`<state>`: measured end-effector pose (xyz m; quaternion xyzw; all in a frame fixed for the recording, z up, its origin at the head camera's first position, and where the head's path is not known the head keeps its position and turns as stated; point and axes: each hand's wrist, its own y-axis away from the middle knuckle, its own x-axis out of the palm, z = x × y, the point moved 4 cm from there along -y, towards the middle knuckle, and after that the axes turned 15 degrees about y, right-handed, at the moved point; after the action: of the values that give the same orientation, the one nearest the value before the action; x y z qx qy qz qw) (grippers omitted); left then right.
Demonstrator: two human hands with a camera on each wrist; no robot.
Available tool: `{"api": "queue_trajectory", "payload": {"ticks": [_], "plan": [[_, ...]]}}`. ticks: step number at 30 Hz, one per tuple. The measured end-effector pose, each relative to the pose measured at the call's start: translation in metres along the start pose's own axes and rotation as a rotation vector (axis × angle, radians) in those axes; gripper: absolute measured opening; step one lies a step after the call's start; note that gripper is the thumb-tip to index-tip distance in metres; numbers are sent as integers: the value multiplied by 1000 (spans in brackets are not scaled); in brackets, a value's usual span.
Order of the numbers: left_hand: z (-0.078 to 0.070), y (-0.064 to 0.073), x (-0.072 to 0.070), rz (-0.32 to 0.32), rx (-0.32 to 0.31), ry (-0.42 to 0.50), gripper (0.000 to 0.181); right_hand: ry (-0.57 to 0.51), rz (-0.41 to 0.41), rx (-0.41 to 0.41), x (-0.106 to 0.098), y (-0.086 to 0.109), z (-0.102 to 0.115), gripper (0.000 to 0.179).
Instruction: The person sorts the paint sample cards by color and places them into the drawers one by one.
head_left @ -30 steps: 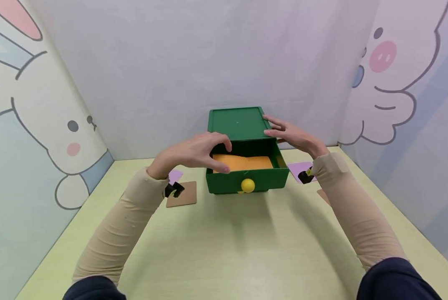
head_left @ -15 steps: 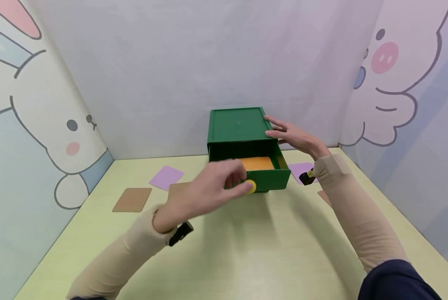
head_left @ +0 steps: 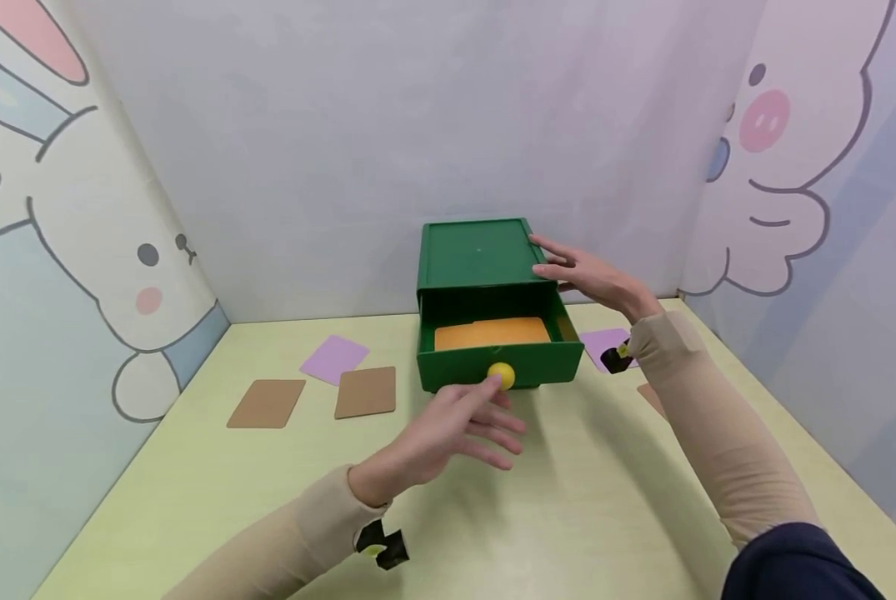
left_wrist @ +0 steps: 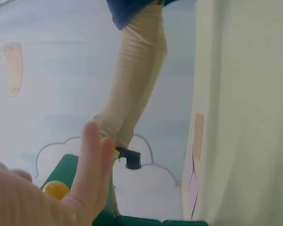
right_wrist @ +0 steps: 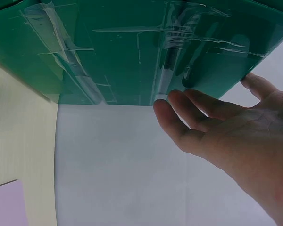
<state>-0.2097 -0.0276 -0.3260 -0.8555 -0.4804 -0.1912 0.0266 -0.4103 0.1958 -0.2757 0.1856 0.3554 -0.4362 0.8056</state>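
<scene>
A green box [head_left: 478,254] stands against the back wall with its drawer [head_left: 448,367] pulled out. Flat orange pieces [head_left: 493,333] lie inside the drawer. On the drawer's front is a round yellow knob [head_left: 502,376]. My left hand [head_left: 448,433] is just below it, the thumb tip at the knob and the other fingers stretched out; whether the thumb touches it I cannot tell. In the left wrist view the knob [left_wrist: 56,189] shows beside the raised fingers. My right hand [head_left: 593,275] rests on the box's right side, fingertips against the green wall taped with clear strips [right_wrist: 170,52].
Left of the box lie two brown squares [head_left: 265,403] and a purple one [head_left: 334,359] on the pale table [head_left: 568,517]. Another purple square [head_left: 601,342] and a partly hidden brown piece [head_left: 652,400] lie under the right forearm. Fabric walls surround the table.
My left hand has moved from above the open drawer down and forward of it, to the knob, and its fingers have spread. The right hand has stayed on the box.
</scene>
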Motion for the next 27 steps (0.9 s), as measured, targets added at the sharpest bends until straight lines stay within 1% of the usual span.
{"api": "queue_trajectory", "payload": {"ticks": [2,4,7,11,14,19,23,27], "plan": [[1,-4,2,-4,8,70,61,-4,-1,3,-1,0,-1,68],[1,-8,4,-16,19,119,63,-3,0,0,-1,1,-1,68],[2,-12,7,-38,39,169,63,-7,-1,1,-1,1,-1,68],[3,-15,10,-65,77,217,57,-14,-1,-1,-1,2,-1,68],[2,-16,11,-77,103,239,52,-16,0,0,-1,2,0,69],[0,-16,13,-94,134,250,45,-25,0,0,0,1,-1,68],[-2,-18,13,-109,152,243,46,-36,-1,-3,-1,1,-1,68],[-3,-20,12,-116,157,243,47,-32,2,-2,0,1,-1,68]]}}
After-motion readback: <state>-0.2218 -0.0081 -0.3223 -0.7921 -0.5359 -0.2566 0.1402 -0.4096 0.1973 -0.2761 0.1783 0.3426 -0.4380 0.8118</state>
